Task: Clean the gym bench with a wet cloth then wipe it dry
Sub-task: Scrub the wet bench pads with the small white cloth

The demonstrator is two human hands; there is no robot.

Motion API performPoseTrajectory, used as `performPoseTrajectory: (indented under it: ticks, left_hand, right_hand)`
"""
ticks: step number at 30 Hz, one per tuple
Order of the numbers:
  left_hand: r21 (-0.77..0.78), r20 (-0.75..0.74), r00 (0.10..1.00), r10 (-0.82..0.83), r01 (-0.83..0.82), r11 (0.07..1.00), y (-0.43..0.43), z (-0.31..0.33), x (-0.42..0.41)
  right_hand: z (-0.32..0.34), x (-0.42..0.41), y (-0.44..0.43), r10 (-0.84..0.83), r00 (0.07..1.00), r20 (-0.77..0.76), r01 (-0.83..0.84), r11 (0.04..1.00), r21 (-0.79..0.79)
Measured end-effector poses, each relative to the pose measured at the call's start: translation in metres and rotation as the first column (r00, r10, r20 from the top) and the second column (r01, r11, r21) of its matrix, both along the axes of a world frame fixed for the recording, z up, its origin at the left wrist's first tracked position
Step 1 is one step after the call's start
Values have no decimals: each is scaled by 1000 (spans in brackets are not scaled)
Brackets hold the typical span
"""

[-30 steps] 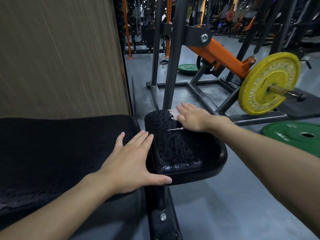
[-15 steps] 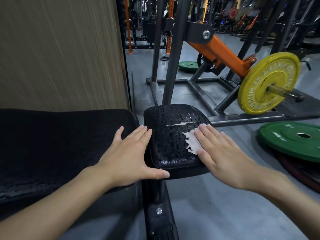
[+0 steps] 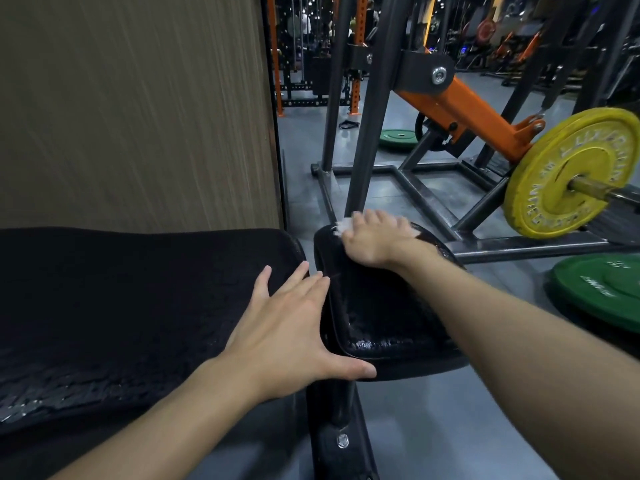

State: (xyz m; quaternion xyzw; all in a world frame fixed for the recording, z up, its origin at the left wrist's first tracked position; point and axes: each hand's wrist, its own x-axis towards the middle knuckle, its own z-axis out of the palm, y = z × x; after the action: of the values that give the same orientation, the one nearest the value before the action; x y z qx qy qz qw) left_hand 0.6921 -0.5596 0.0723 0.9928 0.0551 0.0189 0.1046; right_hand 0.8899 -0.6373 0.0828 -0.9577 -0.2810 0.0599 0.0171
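Bench seat pad [image 3: 388, 317], small, black and shiny with wet drops, in the middle of the view, just beside the longer black pad [image 3: 121, 306] on the left, with a narrow gap between the two. Right hand [image 3: 375, 239] at the far edge of the seat pad, palm down, pressing a white cloth [image 3: 344, 224] against the surface. Only a small corner of the cloth visible past the fingers on the left side, the rest hidden under the palm. Fingers of this hand blurred, seemingly stretched forward and close together, not curled; not possible to tell more. Left hand [image 3: 289, 336] spread open, palm down, across the gap: four fingers straight, lying over the end of the longer pad and reaching the left rim of the seat pad, thumb stretched out along its near rim. Wet shine also on the near part of the longer pad. Under the seat pad, black support post [image 3: 341, 410] with a bolt. Behind, dark steel frame [image 3: 372, 133] with an orange arm [image 3: 464, 109] and a yellow weight plate [image 3: 554, 161] on a bar at the right. Green weight plate [image 3: 602, 289] flat on the grey floor [image 3: 450, 427] at the right edge, a second green plate [image 3: 396, 137] farther back, near the frame. Wood-grain panel [image 3: 138, 116] on the left, behind the longer pad.
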Motion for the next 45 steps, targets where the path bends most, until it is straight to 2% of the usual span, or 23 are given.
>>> performPoseTrajectory:
  ticks: [4,6,13,18,23,27,29,33,35,37,41,45]
  left_hand:
    - [-8,18,1000,-18,18,1000,1,0,0]
    - [6,7,1000,-14,14,1000,2,1,0]
    - [17,-5,1000,-12,12,1000,1,1,-3]
    - [25,7,1000,-15,15,1000,1,0,-2]
    - [35,21,999,26,-27,999,0,0,-2]
    - [21,20,999,39,-40,999,0,0,-3]
    - [28,16,999,33,-33,999,-1,0,-3]
    - [12,15,1000,14,-14,1000,-1,1,-4]
    - [10,24,1000,9,-9,1000,-1,1,-3]
    - [-2,46,999,11,-11,1000,0,-1,-2]
    - [-56,51,999,-15,17,998,1,-3,0]
    - [-94,34,998,-52,55,994,3,-2,-1]
  right_hand:
    - [-3,-30,19,227,974,-1,-227,974,7]
    - [-4,-26,2,278,960,-2,-278,960,38]
    - [-6,17,-75,7,1000,-26,-6,999,45]
    - [-5,2,-66,-86,996,-10,86,996,22]
    - [-6,-57,-28,117,993,35,-117,993,10]
    - [-9,-76,-35,250,967,55,-253,967,41]
    - [-7,-65,-56,219,974,56,-222,974,47]
    - [-2,-29,-104,3,1000,30,-4,1000,19]
    - [-4,-23,-111,-86,996,3,86,996,12]
    - [-7,-30,-102,-107,994,30,107,994,0]
    - [-8,-85,-73,73,992,101,-72,997,-14]
    - [-13,-131,-67,261,952,162,-268,963,25]
